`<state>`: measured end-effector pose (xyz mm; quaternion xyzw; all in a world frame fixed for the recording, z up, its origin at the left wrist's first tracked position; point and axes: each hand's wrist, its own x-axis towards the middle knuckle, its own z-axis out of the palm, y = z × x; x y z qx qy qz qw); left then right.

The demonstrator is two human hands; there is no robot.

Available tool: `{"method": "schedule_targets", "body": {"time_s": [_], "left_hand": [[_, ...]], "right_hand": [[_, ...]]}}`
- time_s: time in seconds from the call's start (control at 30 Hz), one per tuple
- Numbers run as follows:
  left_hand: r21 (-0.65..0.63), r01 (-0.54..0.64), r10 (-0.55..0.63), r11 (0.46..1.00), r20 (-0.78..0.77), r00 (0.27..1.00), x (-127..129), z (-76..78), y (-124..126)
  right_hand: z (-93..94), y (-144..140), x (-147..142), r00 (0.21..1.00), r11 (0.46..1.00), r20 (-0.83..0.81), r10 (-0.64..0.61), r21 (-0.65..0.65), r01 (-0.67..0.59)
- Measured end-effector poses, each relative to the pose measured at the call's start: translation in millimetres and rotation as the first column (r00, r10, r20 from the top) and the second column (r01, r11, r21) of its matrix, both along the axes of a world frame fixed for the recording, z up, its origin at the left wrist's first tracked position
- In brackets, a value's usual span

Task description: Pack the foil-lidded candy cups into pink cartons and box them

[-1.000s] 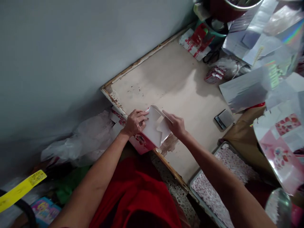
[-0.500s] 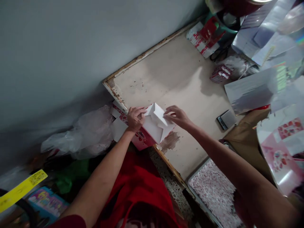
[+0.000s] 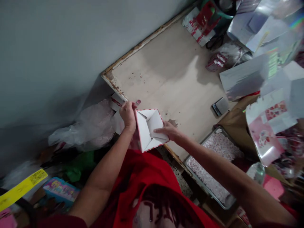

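Observation:
An open cardboard box (image 3: 154, 119), white inside with a red-and-pink printed rim, is tilted toward me at the table's near corner. Its inner flaps show at the bottom. My left hand (image 3: 128, 116) is closed at the box's left wall, fingers curled near the top edge. With its thumb reaching inside and the other fingers behind the wall, my right hand (image 3: 167, 130) grips the right side. A small pink round-ended thing (image 3: 138, 102) shows just beyond my left fingers; I cannot make out what it is.
The worn table (image 3: 152, 76) meets a wall. A small scale (image 3: 220, 107) and a metal tray of small pale pieces (image 3: 213, 152) are to the right, with papers and printed card sheets (image 3: 266, 133). Plastic bags (image 3: 87, 123) bulge at left.
The box has turned so its open mouth faces me and shifted nearer. My right hand has gone from pinching a white flap to gripping the right wall, thumb inside.

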<state>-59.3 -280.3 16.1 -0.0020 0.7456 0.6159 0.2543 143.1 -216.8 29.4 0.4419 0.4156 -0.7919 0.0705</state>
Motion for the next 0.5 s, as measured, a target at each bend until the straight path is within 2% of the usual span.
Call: {"method": "schedule_targets", "body": {"time_s": [0.07,0.2,0.3,0.37,0.5], "left_hand": [[-0.034,0.079,-0.076,0.996,0.079,0.994,-1.9,11.4,-24.0],[-0.028,0.287,-0.272,0.958,0.236,0.933,-2.5,16.1,-59.1],[0.021,0.376,-0.372,0.926,0.205,0.905,1.8,17.4,-63.6],[0.010,0.402,-0.397,0.916,0.180,0.900,8.9,22.9,-58.5],[-0.060,0.386,-0.371,0.921,0.172,0.913,32.9,51.1,-42.7]], "right_hand": [[14.3,-27.7,8.5,0.986,0.965,-0.068,-0.153,-0.224,0.134],[35.2,-63.0,18.8,0.954,0.901,-0.118,-0.275,-0.378,0.213],[43.6,-72.3,28.9,0.932,0.875,-0.134,-0.336,-0.410,0.256],[47.0,-75.2,38.1,0.926,0.871,-0.135,-0.354,-0.408,0.273],[53.3,-84.8,57.0,0.911,0.880,-0.096,-0.402,-0.314,0.355]]}}
